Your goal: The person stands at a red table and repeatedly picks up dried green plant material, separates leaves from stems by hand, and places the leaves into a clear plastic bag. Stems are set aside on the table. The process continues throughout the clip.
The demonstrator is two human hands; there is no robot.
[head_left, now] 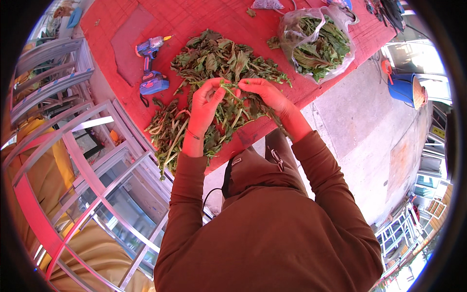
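Observation:
Both of my hands are raised over the table's near part, close together. My left hand [208, 103] pinches a thin green leafy stem [233, 91] between thumb and fingers. The stem reaches across to my right hand [266, 92], whose fingertips are closed at its other side; a bit of green shows there. Beneath and beyond the hands spreads a large heap of leafy greens [214, 58], dark green with some reddish leaves. To the left of my left hand lie more greens with long pale stalks [170, 146], some hanging over the table's near edge.
A blue cordless drill [151, 63] lies on the red table [109, 22], left of the heap. At the back right stands a clear plastic bag [318, 46] of greens. Metal window frames [92, 180] lean at the left. A blue bucket [403, 90] is on the floor at right.

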